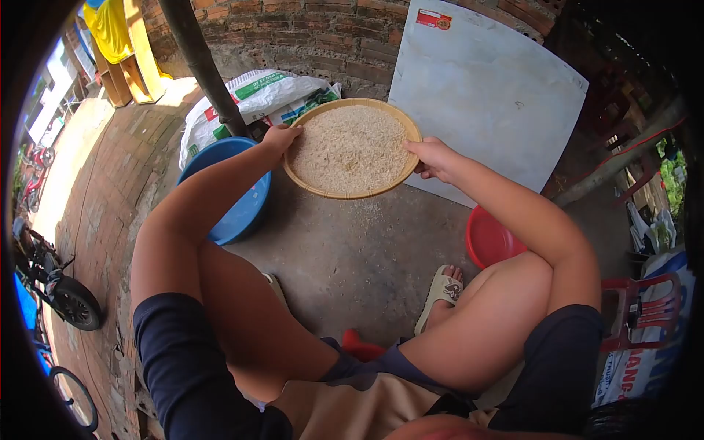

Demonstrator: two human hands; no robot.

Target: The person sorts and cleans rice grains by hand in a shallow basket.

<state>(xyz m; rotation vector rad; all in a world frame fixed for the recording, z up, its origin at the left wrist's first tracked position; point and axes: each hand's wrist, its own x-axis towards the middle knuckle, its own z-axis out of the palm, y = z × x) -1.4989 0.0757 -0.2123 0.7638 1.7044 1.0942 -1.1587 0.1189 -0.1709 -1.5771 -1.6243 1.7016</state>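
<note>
A round woven winnowing basket [352, 193] is held out in front of me above the concrete floor. Pale grains of rice [352, 143] cover most of its inside. My left hand [281, 138] grips the rim on the left, thumb over the edge. On the opposite side my right hand [434, 159] clasps the rim, with its fingers curled underneath and partly hidden. Some loose grains lie scattered on the floor below the basket.
A blue basin [246, 213] stands to the left, partly behind my forearm. By my right knee is a red basin [490, 238]. White sacks [205, 121] lie by a dark pole [202, 62]. A pale board [491, 95] leans on the brick wall [315, 33]. A red plastic chair [645, 312] is at right.
</note>
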